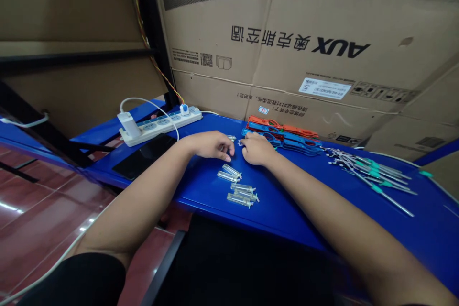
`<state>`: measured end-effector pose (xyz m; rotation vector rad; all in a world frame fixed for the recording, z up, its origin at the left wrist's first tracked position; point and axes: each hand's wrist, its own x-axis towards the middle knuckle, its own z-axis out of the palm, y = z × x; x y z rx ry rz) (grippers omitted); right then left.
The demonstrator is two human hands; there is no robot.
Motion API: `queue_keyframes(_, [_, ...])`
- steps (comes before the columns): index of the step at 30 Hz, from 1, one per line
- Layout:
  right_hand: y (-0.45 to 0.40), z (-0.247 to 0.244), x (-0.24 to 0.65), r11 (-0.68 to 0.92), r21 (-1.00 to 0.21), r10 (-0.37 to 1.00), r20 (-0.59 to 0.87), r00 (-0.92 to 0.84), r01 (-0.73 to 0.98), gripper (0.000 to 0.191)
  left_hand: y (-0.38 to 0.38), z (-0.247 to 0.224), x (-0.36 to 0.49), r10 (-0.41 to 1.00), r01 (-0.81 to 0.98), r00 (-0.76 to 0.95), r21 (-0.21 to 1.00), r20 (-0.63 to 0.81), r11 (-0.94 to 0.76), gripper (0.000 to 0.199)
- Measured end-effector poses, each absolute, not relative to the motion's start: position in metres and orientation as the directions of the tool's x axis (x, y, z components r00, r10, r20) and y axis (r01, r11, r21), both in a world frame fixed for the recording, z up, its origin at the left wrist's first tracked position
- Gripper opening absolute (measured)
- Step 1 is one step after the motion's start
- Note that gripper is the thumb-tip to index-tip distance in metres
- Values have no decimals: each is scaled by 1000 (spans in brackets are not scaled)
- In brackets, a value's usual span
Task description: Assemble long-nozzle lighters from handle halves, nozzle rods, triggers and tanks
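Observation:
My left hand (211, 146) and my right hand (256, 149) rest close together on the blue table top (215, 205), fingers curled and facing each other. Between the fingertips lie a small clear plastic piece (231, 137) and tiny white bits (240, 142). I cannot tell whether either hand grips them. Just below my hands lies a loose group of several clear plastic parts (237, 189). Behind my right hand are stacked blue and orange plastic clips (281, 133). Further right lie several thin metal rods with teal fittings (375, 175).
A white power strip (158, 125) with a plugged-in charger (129, 125) and white cable lies at the back left, next to a black phone (143, 156). A large cardboard box (287, 43) stands along the back edge. Red tiled floor (43, 191) shows beyond the table's left side.

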<state>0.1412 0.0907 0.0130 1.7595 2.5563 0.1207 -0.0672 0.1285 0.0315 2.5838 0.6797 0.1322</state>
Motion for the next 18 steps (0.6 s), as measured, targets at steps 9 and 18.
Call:
queue_keyframes(9, [59,34,157,366,-71,921,171,-350,928,31,121,21,-52,332,281,943,529,2,-801,15])
queue_keyframes(18, [35,25,179,450,-233,884,-22,-467,862,21,117,19,-40,329,284,941,345,80,-895,18])
